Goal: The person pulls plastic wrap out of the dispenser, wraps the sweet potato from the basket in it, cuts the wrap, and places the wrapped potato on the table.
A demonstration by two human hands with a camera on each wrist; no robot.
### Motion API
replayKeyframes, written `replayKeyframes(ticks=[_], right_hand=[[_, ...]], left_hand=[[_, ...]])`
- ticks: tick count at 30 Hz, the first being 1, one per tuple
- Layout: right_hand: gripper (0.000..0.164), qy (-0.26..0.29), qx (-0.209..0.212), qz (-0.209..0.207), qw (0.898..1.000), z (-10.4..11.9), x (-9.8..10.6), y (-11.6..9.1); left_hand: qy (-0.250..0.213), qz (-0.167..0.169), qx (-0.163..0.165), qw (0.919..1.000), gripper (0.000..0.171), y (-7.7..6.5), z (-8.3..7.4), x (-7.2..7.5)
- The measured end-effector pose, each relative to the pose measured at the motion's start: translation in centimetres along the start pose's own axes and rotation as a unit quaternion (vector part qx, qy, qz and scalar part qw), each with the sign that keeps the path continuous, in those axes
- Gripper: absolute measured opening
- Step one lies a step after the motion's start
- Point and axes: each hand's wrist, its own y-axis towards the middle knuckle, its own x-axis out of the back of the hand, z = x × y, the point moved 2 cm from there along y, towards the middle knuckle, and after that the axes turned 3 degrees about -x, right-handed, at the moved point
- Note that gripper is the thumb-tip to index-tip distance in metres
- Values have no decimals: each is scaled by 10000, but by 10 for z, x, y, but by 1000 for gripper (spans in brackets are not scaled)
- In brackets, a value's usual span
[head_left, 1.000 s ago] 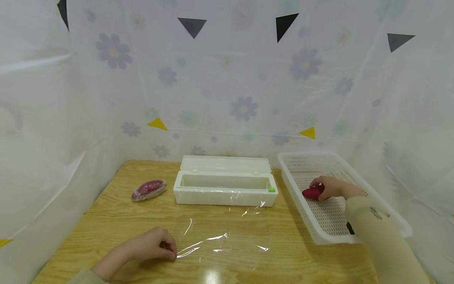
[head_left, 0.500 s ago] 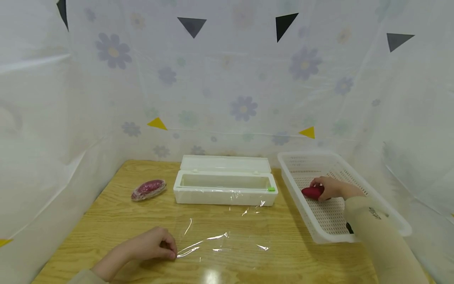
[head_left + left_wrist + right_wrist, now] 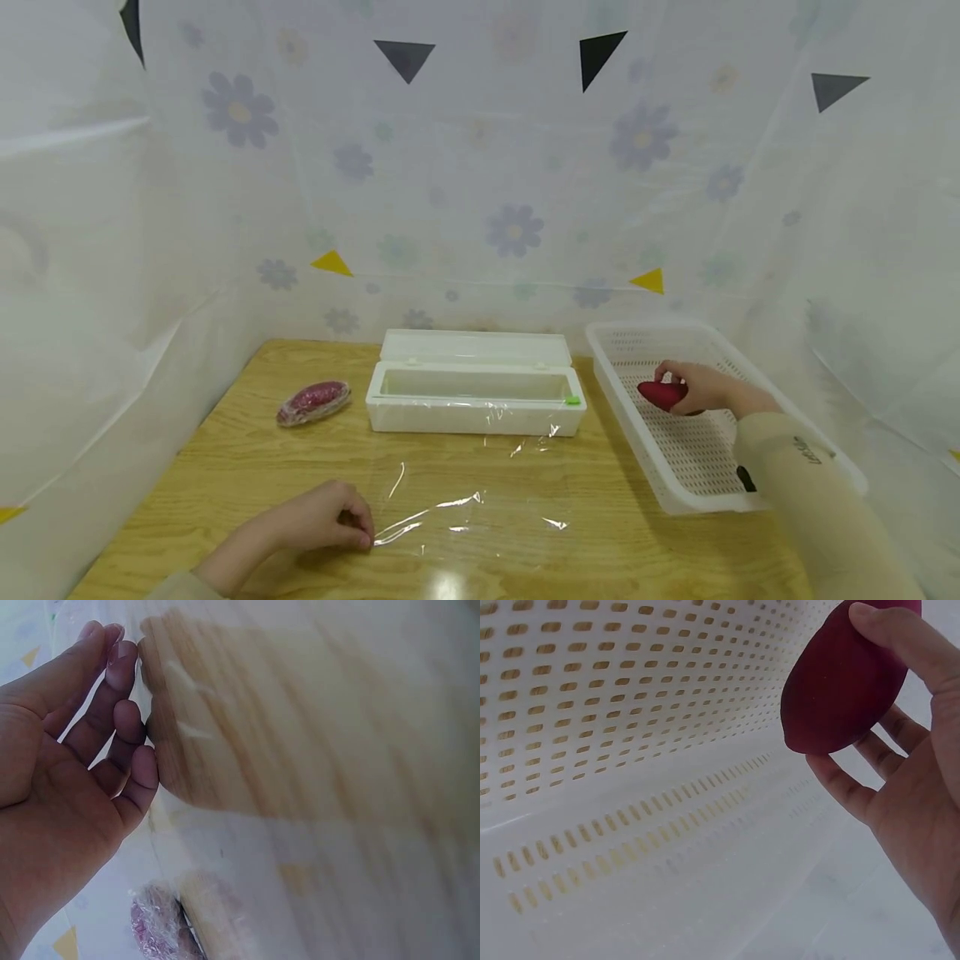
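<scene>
Change shows chiefly at the right hand [image 3: 701, 388], which sits a little higher in the head view than half a second ago; thumb and fingers are curled round a smooth, dark-red, oval object with a tapered end [image 3: 660, 395], which has risen with it and tilts its tapered end up more than before; it is within the long, white, perforated plastic basket [image 3: 705, 503], over its floor, though whether it touches that floor cannot be told. The cream sleeve [image 3: 817, 500] has swung slightly outward; beside it, a small black item [image 3: 746, 478] at the basket's near end shows more fully than it did.

The left hand [image 3: 322, 517] keeps its place; thumb and forefinger pinch the near left corner of a clear, glossy sheet of plastic film [image 3: 480, 500], the other fingers loosely bent; the film runs unchanged over the wood-grain table [image 3: 247, 467] to the front of a white, rectangular, open-lidded box [image 3: 476, 418], its bright green tab [image 3: 572, 401] at the same right end. Left of the box, a reddish-purple oblong object wrapped in crinkled clear plastic [image 3: 313, 403] lies on the table as before, well apart from both hands.
</scene>
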Motion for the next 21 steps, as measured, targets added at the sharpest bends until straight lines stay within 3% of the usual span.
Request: replayKeyframes(ticks=[16,21], right_hand=[[45,186,205,-293,9992,38,43,-18],[46,312,101,-380,9987,48,54,-27]], left_hand=[[12,-34,-29,10000,14,-1,1,1],[29,-37,-37,10000,13,-1,-1,1]])
